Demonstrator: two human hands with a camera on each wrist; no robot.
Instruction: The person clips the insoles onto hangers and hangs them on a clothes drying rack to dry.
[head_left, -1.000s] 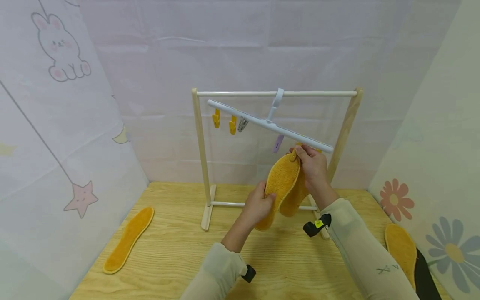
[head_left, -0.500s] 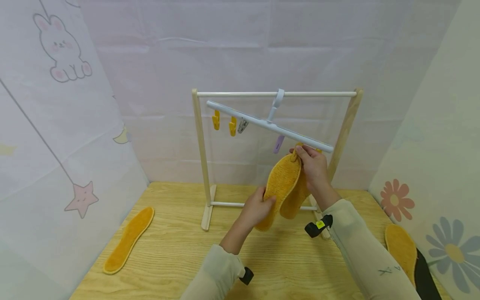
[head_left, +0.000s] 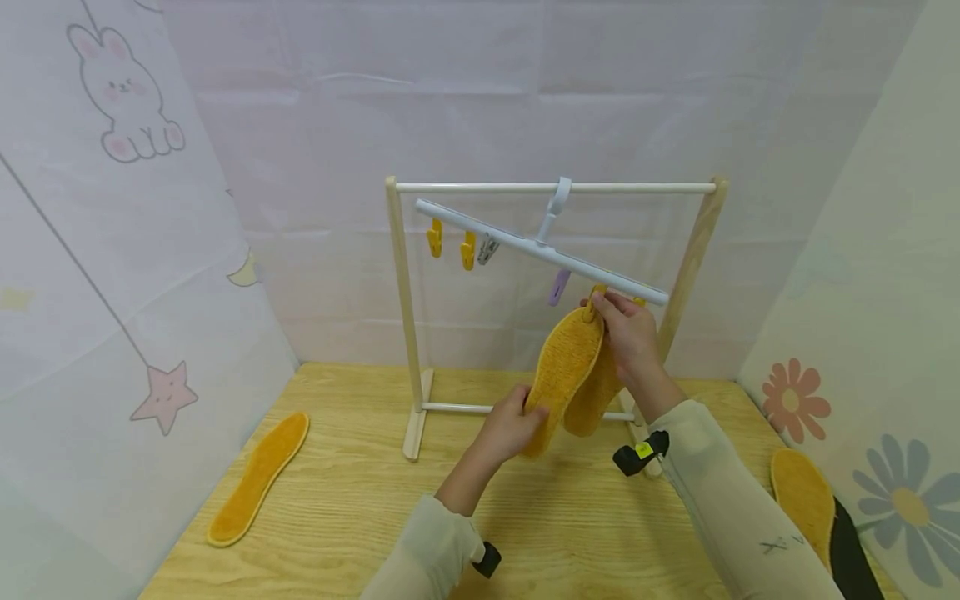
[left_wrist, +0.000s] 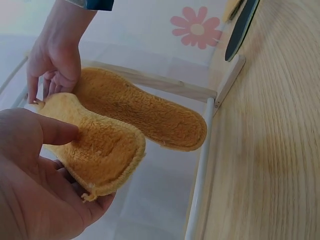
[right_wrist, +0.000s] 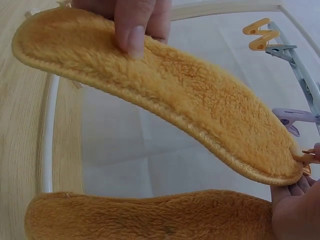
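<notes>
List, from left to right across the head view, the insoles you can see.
Insole lying on the table → insole held by the left hand → insole hanging behind it → insole on the table at the right edge.

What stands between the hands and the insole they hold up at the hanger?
Nothing visible does. The left hand grips the heel of the insole, and the right hand pinches its top at an orange clip under the hanger. A second insole hangs just behind, not between.
</notes>
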